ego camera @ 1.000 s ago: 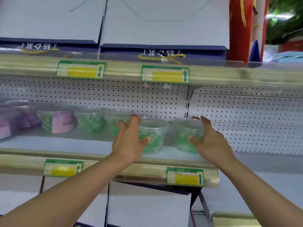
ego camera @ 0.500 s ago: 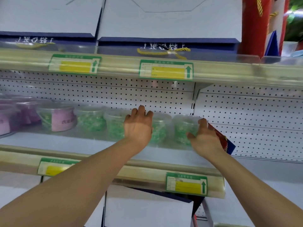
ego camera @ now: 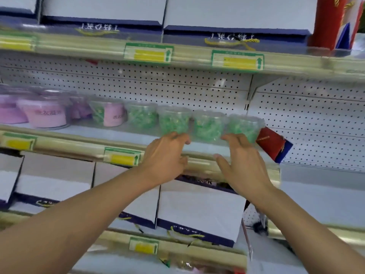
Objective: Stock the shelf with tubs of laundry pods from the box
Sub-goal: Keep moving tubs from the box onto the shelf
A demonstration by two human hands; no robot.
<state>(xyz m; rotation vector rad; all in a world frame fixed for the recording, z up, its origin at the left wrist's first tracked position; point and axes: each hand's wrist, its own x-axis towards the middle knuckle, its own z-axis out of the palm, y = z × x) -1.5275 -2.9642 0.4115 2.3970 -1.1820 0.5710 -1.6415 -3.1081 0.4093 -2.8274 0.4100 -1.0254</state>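
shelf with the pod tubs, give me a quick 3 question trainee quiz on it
1. True or false: the left hand is lifting a green tub off the shelf.
2. What lies just right of the rightmost green tub? A) a red and blue packet B) a purple tub C) a price tag
3. Fill in: the price tags on the shelf edges are green and ____.

Key
1. False: both it and the right hand are open, in front of the row, no grip on any tub.
2. A, the red and blue packet.
3. Yellow.
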